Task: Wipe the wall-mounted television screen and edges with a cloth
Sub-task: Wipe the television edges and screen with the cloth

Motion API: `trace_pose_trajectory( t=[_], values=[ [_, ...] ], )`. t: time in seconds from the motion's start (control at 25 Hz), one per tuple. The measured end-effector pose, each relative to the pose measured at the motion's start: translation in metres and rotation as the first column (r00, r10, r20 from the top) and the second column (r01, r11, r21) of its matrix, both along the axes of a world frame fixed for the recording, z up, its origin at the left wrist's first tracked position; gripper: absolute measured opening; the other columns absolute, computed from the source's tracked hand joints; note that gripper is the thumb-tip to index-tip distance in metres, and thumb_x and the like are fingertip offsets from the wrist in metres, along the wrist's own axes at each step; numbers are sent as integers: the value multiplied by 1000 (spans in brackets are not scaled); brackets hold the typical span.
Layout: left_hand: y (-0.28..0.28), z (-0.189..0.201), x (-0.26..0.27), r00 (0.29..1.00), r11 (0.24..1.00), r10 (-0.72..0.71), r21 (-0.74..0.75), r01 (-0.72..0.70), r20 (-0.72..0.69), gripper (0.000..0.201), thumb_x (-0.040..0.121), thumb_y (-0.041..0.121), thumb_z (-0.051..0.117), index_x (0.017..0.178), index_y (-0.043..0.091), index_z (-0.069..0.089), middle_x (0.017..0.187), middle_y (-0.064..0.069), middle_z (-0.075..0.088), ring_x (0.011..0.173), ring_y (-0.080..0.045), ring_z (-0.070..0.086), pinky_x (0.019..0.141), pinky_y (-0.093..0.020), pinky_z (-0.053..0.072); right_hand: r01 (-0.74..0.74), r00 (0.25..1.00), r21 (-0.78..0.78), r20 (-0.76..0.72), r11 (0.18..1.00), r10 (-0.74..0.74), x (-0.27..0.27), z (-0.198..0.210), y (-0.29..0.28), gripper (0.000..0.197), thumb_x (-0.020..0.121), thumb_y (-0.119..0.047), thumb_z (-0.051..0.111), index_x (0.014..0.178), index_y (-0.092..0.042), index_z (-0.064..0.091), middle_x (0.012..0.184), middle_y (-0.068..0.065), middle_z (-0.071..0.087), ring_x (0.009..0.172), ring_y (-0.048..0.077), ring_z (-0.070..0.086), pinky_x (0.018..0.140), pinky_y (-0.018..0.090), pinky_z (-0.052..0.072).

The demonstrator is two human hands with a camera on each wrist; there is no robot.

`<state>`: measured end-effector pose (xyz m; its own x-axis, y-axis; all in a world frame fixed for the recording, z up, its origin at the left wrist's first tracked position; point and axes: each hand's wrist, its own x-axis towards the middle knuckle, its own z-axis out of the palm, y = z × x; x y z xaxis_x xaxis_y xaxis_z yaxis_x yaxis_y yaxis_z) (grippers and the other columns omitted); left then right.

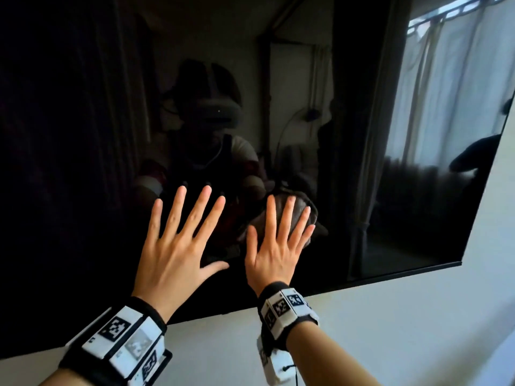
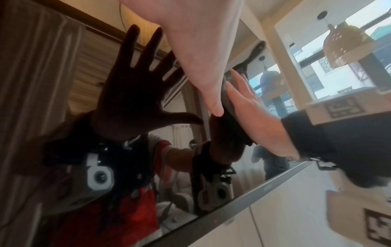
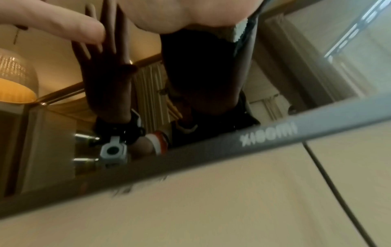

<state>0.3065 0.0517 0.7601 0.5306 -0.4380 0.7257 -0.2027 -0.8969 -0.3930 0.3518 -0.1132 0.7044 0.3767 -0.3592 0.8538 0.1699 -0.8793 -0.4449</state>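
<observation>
The wall-mounted television screen (image 1: 83, 135) is black and glossy and mirrors the room. My left hand (image 1: 181, 246) lies flat on the glass with its fingers spread, holding nothing. To its right, my right hand (image 1: 276, 246) presses a grey cloth (image 1: 299, 206) flat against the screen with straight fingers. In the left wrist view the right hand (image 2: 249, 107) covers the dark cloth (image 2: 230, 115) on the glass. From the right wrist I see a corner of the cloth (image 3: 240, 30) under my palm. Both hands are just above the bottom bezel (image 3: 268, 133).
A white wall (image 1: 390, 316) runs below and to the right of the television, whose lower right corner (image 1: 459, 263) is near. A thin black cable (image 3: 338, 192) hangs down the wall under the bezel. The screen reflects curtains and a window on the right.
</observation>
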Motion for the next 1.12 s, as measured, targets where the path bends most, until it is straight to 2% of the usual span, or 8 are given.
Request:
trace_pose_trajectory(
  t=[0.12, 0.28, 0.48, 0.6, 0.72, 0.92, 1.04, 1.12],
  values=[
    [31, -6, -2, 995, 997, 71, 42, -68, -72, 119, 64, 67, 73, 157, 22, 14, 166, -5, 13, 150, -37, 16, 116, -64, 19, -55, 998, 7, 10, 998, 55, -1, 18, 27, 65, 94, -48, 37, 152, -32, 12, 149, 14, 39, 147, 37, -4, 116, 59, 1],
    [50, -6, 4, 993, 991, 96, 103, -89, -64, 114, 68, 75, 63, 157, 24, 14, 166, 0, 14, 151, -29, 17, 116, -64, 21, -100, 990, 55, 102, 993, 94, 5, 113, 64, 62, 96, -50, 33, 152, -33, 12, 162, 3, 8, 147, 33, -8, 118, 56, -3],
    [78, -5, 9, 1000, 990, -9, 138, 13, -28, 102, 74, 69, 64, 155, 24, 23, 163, 1, 21, 150, -24, 20, 117, -54, 28, -71, 996, -86, 48, 994, 75, 1, 78, 86, 61, 96, -48, 33, 152, -31, 15, 160, 7, 16, 147, 34, -6, 117, 58, 2],
    [82, -5, 13, 999, 987, -23, 158, 26, -23, 101, 75, 70, 59, 156, 24, 21, 163, 1, 22, 150, -25, 22, 116, -52, 31, -42, 997, 203, 70, 978, 28, 7, 116, 93, 62, 94, -50, 30, 152, -32, 16, 161, 6, 13, 147, 34, -5, 116, 59, 3],
    [86, -5, 19, 994, 985, -106, 136, 108, -19, 91, 71, 65, 68, 146, 22, 40, 150, -2, 48, 144, -26, 34, 114, -51, 32, -93, 991, -95, 88, 991, 102, -1, 119, 127, 62, 95, -50, 35, 152, -32, 19, 162, 1, 4, 147, 34, -5, 117, 57, -1],
    [96, -5, 20, 997, 981, -76, 176, 81, -33, 89, 82, 65, 45, 155, 22, 20, 162, 0, 25, 149, -24, 25, 117, -50, 31, -66, 996, 160, 73, 985, 54, 3, 143, 127, 62, 95, -52, 28, 152, -35, 12, 162, 1, 1, 147, 31, -10, 117, 57, -1],
    [107, -6, 17, 996, 983, -85, 163, 85, -8, 84, 85, 65, 49, 153, 20, 30, 158, -1, 36, 147, -22, 28, 116, -49, 32, -92, 992, -129, 69, 987, 101, -3, 122, 149, 61, 96, -52, 32, 152, -34, 13, 162, 1, 3, 147, 32, -9, 118, 54, -4],
    [115, -6, 16, 996, 982, -91, 168, 91, -9, 92, 81, 65, 58, 155, 22, 25, 160, 1, 31, 148, -22, 28, 116, -49, 33, -61, 996, -31, 65, 998, 63, 1, 121, 140, 61, 96, -53, 30, 152, -35, 12, 162, 2, 4, 148, 30, -9, 118, 55, -1]
  ],
)
